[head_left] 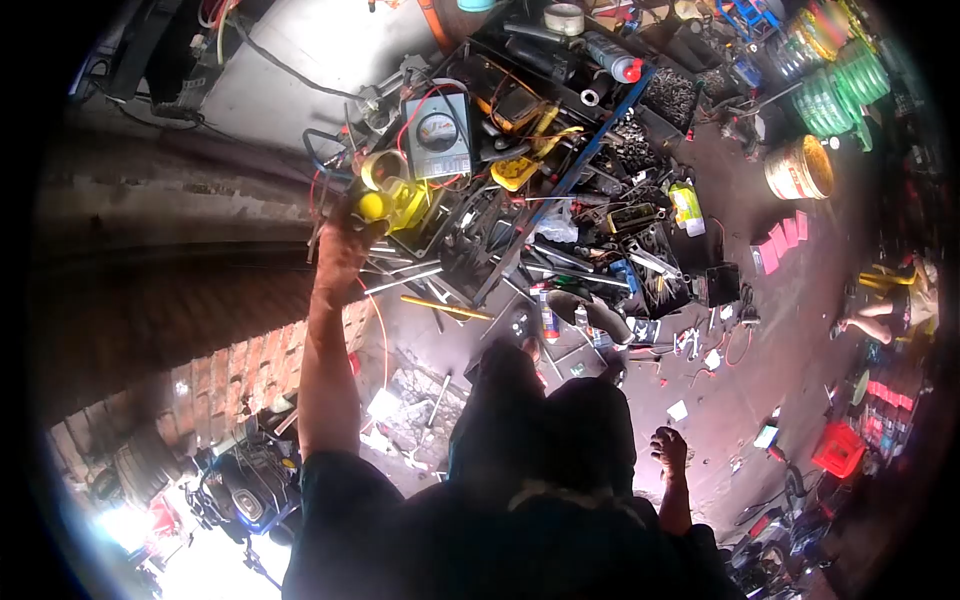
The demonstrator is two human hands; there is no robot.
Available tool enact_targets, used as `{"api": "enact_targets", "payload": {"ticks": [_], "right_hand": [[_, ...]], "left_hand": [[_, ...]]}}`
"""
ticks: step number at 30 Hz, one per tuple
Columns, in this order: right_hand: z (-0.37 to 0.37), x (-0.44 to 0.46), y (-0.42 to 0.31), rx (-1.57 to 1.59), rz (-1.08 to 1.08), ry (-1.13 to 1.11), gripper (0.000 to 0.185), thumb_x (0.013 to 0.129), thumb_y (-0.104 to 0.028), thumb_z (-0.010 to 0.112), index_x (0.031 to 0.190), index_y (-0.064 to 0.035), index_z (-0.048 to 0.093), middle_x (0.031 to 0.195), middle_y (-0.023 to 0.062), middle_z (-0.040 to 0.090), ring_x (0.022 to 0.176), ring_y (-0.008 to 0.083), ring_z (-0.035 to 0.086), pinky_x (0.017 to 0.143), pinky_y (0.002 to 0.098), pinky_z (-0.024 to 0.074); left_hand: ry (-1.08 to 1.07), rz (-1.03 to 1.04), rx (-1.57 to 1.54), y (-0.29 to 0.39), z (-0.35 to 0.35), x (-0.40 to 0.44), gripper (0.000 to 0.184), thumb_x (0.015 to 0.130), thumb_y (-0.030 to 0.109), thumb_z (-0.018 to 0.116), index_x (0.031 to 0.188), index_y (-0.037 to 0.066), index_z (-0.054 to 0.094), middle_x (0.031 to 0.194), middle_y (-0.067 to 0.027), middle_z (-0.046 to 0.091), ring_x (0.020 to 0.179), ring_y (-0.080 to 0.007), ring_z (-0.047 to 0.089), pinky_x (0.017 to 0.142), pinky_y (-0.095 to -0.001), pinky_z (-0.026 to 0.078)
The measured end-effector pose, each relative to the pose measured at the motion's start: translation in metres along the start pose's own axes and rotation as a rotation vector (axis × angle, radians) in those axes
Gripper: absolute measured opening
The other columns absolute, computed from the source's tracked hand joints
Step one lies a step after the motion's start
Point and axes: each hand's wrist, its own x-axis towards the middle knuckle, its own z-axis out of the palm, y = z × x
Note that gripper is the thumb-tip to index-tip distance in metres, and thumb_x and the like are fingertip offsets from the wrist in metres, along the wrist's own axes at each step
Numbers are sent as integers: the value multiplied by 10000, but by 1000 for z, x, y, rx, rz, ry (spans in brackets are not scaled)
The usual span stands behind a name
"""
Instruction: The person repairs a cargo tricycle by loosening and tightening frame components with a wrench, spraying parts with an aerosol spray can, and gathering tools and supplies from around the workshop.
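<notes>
My left hand [345, 243] reaches up to the cluttered bench, its fingers closed around a yellow round-ended thing [375, 206]. Right beside it is a see-through yellow container [410, 204], and a roll of tape [383, 170] lies just above. A multimeter with a dial [438, 135] rests a little to the right of these. My right hand [668, 448] hangs low at my other side, over the floor and away from the bench. Its fingers are curled in, and whatever may be inside them is hidden.
Hand tools and metal parts crowd the bench, with a spray can [612, 56] at the back. A blue-edged rail [590, 150] crosses the pile. On the floor stand a dirty white bucket [800, 168] and a red crate [838, 449]. Another person [900, 300] is at far right.
</notes>
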Motion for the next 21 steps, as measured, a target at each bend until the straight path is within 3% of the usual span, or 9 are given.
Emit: {"api": "enact_targets", "payload": {"ticks": [3, 6, 9, 11, 17, 19, 21], "right_hand": [[-4, 11, 14, 27, -20, -101, 267, 873, -269, 644, 1076, -102, 597, 824, 41, 656, 631, 117, 597, 511, 269, 477], [9, 0, 3, -131, -12, 42, 250, 873, -264, 651, 1056, -101, 604, 811, 39, 652, 616, 112, 587, 499, 256, 457], [7, 0, 4, -103, -22, 35, 251, 869, -263, 660, 1054, -102, 606, 805, 38, 652, 618, 111, 589, 500, 258, 459], [1, 2, 11, -77, -45, 19, 250, 866, -250, 663, 1059, -103, 606, 801, 38, 652, 612, 110, 589, 483, 249, 453], [-5, 3, 30, -55, -32, 17, 231, 874, -232, 644, 1056, -97, 604, 794, 44, 645, 579, 107, 581, 457, 230, 451], [-6, 3, 35, -40, -17, 15, 239, 869, -237, 650, 1057, -97, 605, 796, 39, 644, 588, 102, 577, 463, 232, 449], [1, -5, 30, -32, 1, 28, 217, 861, -211, 643, 1041, -93, 614, 788, 34, 635, 598, 100, 577, 464, 225, 440]], "left_hand": [[59, 73, 109, -10, 9, -2, 456, 743, -17, 721, 1172, 16, 569, 1067, -48, 635, 960, -143, 579, 853, -268, 467], [106, -48, 99, -10, 17, -10, 460, 746, -4, 728, 1175, 20, 564, 1084, -64, 634, 975, -152, 587, 880, -277, 462], [162, 82, 102, -21, 28, -15, 584, 714, 158, 769, 1254, 127, 549, 1123, -85, 589, 929, -227, 601, 800, -344, 485], [236, 90, 290, -14, 35, -24, 596, 700, 214, 783, 1245, 165, 546, 1141, -93, 564, 963, -298, 597, 790, -394, 492], [268, 114, 434, -4, 43, -35, 568, 705, 248, 783, 1213, 150, 548, 1162, -111, 554, 1045, -314, 581, 823, -425, 486], [218, 73, 334, -6, 47, -36, 562, 720, 275, 771, 1211, 132, 539, 1151, -125, 551, 1035, -336, 580, 808, -436, 489], [223, 46, 498, 12, 54, -42, 577, 718, 294, 774, 1213, 117, 537, 1151, -137, 555, 1012, -350, 586, 792, -444, 498]]}}
